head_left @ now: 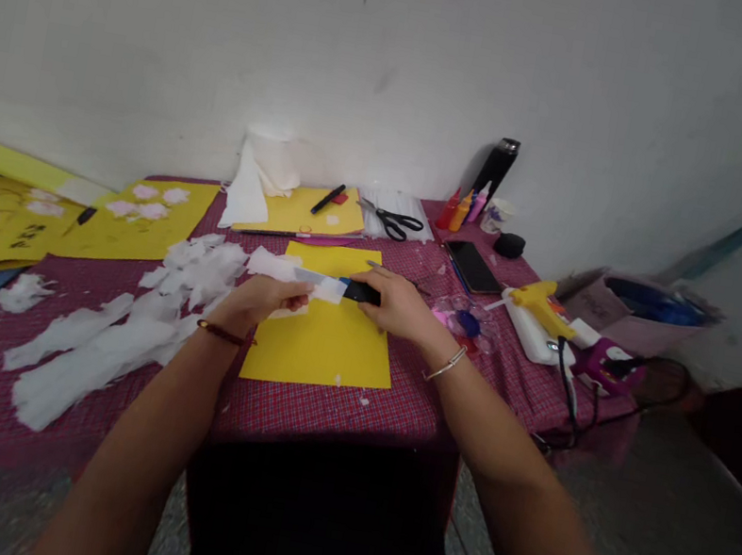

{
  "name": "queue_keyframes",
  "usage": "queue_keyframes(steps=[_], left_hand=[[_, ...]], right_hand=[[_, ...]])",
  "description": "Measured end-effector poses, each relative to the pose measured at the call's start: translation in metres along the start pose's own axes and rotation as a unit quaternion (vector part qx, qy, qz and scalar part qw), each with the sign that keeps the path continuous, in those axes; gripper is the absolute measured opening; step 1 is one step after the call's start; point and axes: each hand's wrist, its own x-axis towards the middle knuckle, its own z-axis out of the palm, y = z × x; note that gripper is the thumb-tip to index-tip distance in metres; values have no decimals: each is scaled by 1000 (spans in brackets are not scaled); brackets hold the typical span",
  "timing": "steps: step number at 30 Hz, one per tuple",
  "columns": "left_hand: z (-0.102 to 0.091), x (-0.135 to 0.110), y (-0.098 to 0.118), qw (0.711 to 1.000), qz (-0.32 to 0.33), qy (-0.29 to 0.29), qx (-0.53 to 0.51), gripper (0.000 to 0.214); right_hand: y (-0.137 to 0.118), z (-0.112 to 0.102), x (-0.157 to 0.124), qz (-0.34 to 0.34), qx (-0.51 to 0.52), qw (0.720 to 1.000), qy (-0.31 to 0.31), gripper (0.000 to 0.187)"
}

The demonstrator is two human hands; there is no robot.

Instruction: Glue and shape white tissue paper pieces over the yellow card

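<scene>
My left hand (pixel 265 299) is closed on a strip of white tissue paper (pixel 286 271), held over a yellow paper sheet (pixel 321 340) on the low table. My right hand (pixel 397 304) grips a black-handled tool (pixel 361 292) whose tip lies against the strip's right end. Both hands hover over the upper half of the yellow sheet. What kind of tool it is I cannot make out.
Torn white tissue pieces (pixel 118 329) lie to the left on the red checked cloth (pixel 333 410). Scissors (pixel 395 221), a phone (pixel 473 266), paint bottles (pixel 461 209), a black flask (pixel 497 171) and a yellow glue gun (pixel 542 305) sit behind and right. Yellow sheets with flowers (pixel 142 213) lie at left.
</scene>
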Motion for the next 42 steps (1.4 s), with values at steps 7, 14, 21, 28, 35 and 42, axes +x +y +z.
queue_keyframes(steps=[7, 14, 21, 28, 35, 42], left_hand=[[-12, -14, 18, 997, 14, 20, 78, 30], [-5, 7, -7, 999, 25, 0, 21, 25], [8, 15, -18, 996, 7, -2, -84, 23], [9, 9, -17, 999, -20, -40, -32, 23], [-12, -1, 2, 990, 64, -66, 109, 32], [1, -10, 11, 988, 79, -34, 131, 33]], right_hand=[[-2, -6, 0, 0, 13, 1000, -15, 42], [-2, 0, 0, 5, 14, 1000, -6, 45], [-4, 5, 1, 6, 4, 1000, -1, 47], [-3, 5, 2, -8, 20, 1000, -2, 47], [6, -6, -1, -7, 51, 999, -8, 45], [3, 0, 0, -7, 42, 999, -1, 46]])
